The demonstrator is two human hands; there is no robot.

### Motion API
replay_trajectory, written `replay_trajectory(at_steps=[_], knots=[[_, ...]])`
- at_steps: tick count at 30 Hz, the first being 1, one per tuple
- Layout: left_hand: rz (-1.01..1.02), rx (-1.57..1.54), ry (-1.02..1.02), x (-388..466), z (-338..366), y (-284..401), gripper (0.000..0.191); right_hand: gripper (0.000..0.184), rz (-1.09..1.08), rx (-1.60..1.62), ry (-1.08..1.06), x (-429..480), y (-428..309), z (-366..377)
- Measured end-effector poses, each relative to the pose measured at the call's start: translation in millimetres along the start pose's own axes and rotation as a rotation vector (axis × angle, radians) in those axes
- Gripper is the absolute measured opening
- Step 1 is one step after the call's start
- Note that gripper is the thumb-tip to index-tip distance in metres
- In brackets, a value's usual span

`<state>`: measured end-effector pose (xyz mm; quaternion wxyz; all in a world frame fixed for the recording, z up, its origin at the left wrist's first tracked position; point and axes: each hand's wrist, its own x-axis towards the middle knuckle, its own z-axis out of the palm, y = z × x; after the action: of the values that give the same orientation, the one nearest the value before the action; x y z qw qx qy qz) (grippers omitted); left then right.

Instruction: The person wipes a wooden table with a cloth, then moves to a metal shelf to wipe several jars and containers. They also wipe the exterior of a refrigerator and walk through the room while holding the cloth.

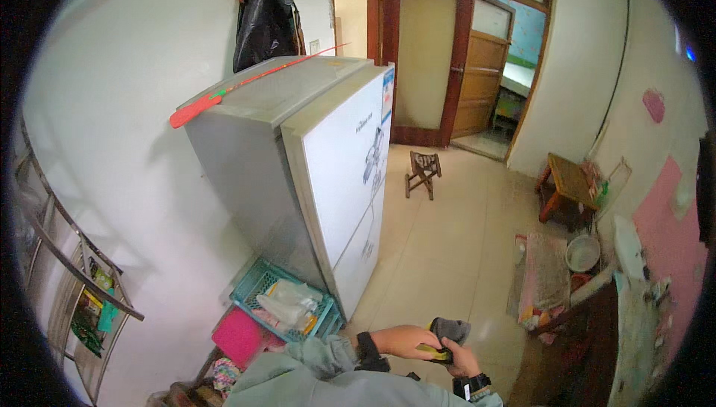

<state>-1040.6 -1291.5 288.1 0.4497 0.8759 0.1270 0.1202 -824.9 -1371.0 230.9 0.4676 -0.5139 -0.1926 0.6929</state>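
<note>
Both hands are close together at the bottom of the head view, around a dark grey item with a yellow-green part (451,328), perhaps a shoe or a folded cloth; which one I cannot tell. My left hand (411,342) reaches in from the left, its fingers on the yellow-green part. From the right, my right hand (461,358) grips the lower right side, thumb on top. Black bands circle both wrists below grey-green sleeves. The grey top of the item sticks up above the fingers, while its underside is hidden.
A white-fronted refrigerator (341,172) stands left of centre, a red fly swatter (196,111) on top. Beside its base is a teal plastic basket (246,284) holding bags. Ahead are a small folding stool (424,169) and a wooden stool (573,180). A dark brown surface (570,340) rises at right.
</note>
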Motion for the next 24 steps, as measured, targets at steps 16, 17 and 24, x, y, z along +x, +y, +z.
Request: replay_trajectory(at_steps=[16, 17, 24], knots=[[-0.618, 0.031, 0.514, -76.3, -112.0, -73.2, 0.043, 0.037, -0.666, -0.777, -0.288, 179.1, -197.4, 128.6], [-0.662, 0.010, 0.548, -80.4, -112.7, -72.5, 0.043, 0.035, -0.778, -0.925, -0.281, 186.1, -222.3, 154.1], [-0.798, 0.100, 0.907, -83.3, -123.4, -45.8, 0.038, 0.050, -1.815, -0.994, -0.811, 161.1, -373.1, 335.4]])
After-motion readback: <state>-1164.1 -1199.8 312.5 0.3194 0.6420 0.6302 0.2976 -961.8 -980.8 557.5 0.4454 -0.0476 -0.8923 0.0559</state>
